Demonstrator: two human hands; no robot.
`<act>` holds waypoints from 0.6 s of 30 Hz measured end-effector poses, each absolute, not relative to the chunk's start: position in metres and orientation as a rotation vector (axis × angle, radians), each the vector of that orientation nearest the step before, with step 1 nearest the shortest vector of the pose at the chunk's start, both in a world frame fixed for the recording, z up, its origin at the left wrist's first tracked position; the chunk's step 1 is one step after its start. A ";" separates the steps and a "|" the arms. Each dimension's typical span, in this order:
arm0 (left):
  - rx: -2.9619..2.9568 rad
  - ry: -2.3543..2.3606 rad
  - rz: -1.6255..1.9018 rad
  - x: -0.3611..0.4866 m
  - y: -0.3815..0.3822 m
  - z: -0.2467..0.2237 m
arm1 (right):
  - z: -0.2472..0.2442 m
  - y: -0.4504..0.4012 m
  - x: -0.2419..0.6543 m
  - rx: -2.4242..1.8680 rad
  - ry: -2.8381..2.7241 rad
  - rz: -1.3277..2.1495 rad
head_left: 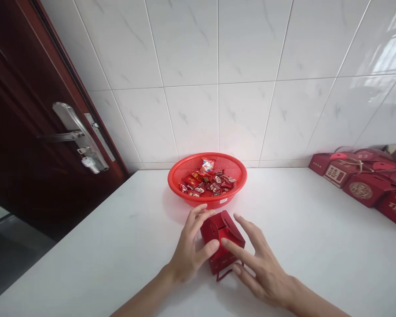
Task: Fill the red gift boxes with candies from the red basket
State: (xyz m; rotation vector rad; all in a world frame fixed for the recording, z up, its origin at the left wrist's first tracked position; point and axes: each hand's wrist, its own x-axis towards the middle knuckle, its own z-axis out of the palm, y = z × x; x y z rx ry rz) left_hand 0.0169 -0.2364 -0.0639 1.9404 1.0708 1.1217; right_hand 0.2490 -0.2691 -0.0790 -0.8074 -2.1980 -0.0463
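Note:
A small dark-red paper gift box [227,255] stands on the white table, its two curved, slotted top flaps leaning toward each other with a gap between them. A dark red cord [225,276] hangs at its near side. My left hand [194,248] holds the box's left side, fingertips at the far edge and thumb by the near flap. Spread around the right side is my right hand [260,259], open, one fingertip at the front flap and another low near the cord. The box's inside is hidden.
Just behind the box sits a red plastic basket [174,187] of wrapped candies [214,182]. Several red gift boxes [366,189] are grouped at the right against the tiled wall [191,123]. A dark red door [36,83] with a metal handle [64,136] and keys [90,164] is at left.

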 end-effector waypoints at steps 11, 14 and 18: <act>2.045 0.928 1.127 0.017 -0.238 -0.053 | -0.085 -0.263 0.242 -1.120 -2.052 0.283; 1.855 0.851 1.201 0.016 -0.237 -0.053 | -0.080 -0.260 0.236 -1.134 -1.973 0.377; 1.648 0.823 1.123 0.016 -0.236 -0.054 | -0.070 -0.255 0.228 -1.168 -1.888 0.472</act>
